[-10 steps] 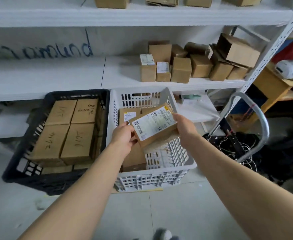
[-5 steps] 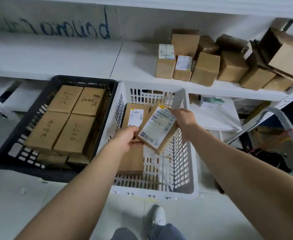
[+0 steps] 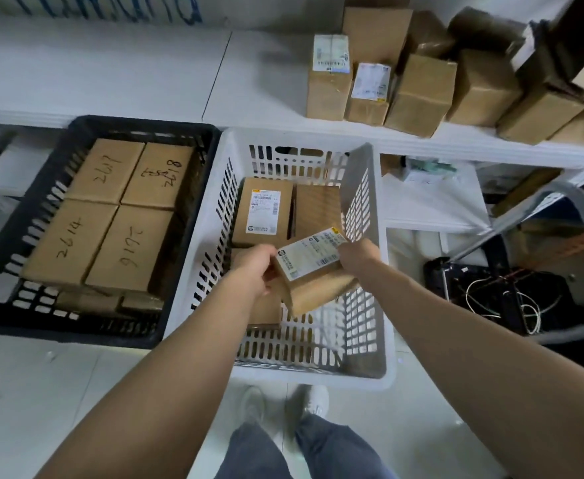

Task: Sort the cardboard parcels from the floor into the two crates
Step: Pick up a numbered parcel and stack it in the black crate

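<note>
Parcel [image 3: 314, 286] over boxes [image 3: 262, 212] in white crate [image 3: 313, 376]

One wide-angle camera, worn on the head, looked forward and steeply down from above the person's own shoes [image 3: 314, 399]. It faced the white crate [image 3: 318, 377] and black crate [image 3: 138, 121] on the floor [image 3: 41, 392] close below, with the shelf [image 3: 111, 70] across the top edge.
</note>
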`<state>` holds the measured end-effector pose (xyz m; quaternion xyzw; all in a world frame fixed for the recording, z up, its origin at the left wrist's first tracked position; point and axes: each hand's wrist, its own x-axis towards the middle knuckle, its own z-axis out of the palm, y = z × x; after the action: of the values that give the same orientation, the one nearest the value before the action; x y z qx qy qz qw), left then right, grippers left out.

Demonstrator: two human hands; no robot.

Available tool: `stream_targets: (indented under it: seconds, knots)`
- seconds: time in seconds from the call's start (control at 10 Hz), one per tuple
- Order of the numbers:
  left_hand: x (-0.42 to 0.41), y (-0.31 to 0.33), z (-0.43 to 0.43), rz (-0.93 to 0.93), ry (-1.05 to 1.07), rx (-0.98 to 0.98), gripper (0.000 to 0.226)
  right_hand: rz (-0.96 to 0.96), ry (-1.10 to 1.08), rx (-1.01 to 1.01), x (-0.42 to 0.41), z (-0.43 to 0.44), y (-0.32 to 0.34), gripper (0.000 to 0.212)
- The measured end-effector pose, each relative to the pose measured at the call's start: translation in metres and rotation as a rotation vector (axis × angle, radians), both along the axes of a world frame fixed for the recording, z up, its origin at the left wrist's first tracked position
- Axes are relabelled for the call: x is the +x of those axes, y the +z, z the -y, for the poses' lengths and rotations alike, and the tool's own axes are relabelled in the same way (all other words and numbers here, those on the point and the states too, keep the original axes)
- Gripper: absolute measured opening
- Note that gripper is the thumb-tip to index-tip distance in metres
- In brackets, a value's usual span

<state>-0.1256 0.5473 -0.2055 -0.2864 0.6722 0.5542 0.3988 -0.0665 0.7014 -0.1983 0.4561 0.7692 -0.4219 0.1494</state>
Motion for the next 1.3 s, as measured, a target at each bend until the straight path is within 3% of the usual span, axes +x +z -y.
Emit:
stream_targets:
  seconds: [0.1, 0.2, 0.3, 0.4, 0.6, 0.7, 0.8, 0.9, 1.0, 1.1, 1.3]
  knots:
    - [0.000, -0.009, -0.006, 0.023, -0.057, 0.012, 0.009, -0.018, -0.077, 0.037, 0.007, 0.005, -0.007, 0.047]
    - [-0.002, -0.020, -0.008, 0.101, -0.098, 0.037, 0.016, 0.011, -0.020, 0.049, 0.009, 0.013, -0.008, 0.049]
    - [-0.005, -0.029, -0.011, 0.128, -0.127, 0.033, 0.017, 0.184, 0.384, 0.237, 0.007, 0.010, -0.012, 0.043]
    - [-0.004, -0.039, -0.013, 0.117, -0.192, 0.007, 0.023, 0.186, 0.189, 0.091, 0.004, 0.011, -0.018, 0.037]
    - [-0.015, -0.069, -0.020, 0.021, -0.196, -0.060, 0.016, 0.238, 0.395, 0.238, -0.008, 0.012, -0.044, 0.046]
    - [-0.020, -0.080, -0.023, 0.007, -0.211, -0.072, 0.011, 0.339, 0.481, 0.234, -0.014, 0.003, -0.048, 0.041]
    - [-0.021, -0.092, -0.028, -0.010, -0.160, -0.061, 0.005, 0.511, 0.828, 0.420, -0.013, -0.005, -0.057, 0.040]
    - [-0.023, -0.102, -0.035, -0.026, -0.117, -0.048, 0.006, 0.534, 0.985, 0.543, -0.023, -0.011, -0.082, 0.039]
    - [-0.025, -0.110, -0.041, -0.052, -0.121, -0.075, 0.011, 0.374, 0.775, 0.303, -0.029, -0.017, -0.096, 0.044]
    - [-0.031, -0.112, -0.046, -0.111, -0.184, -0.133, 0.011, 0.346, 0.944, 0.389, -0.038, -0.015, -0.101, 0.044]
    - [-0.036, -0.118, -0.050, -0.129, -0.174, -0.126, 0.049, 0.406, 0.805, 0.279, -0.035, -0.022, -0.097, 0.029]
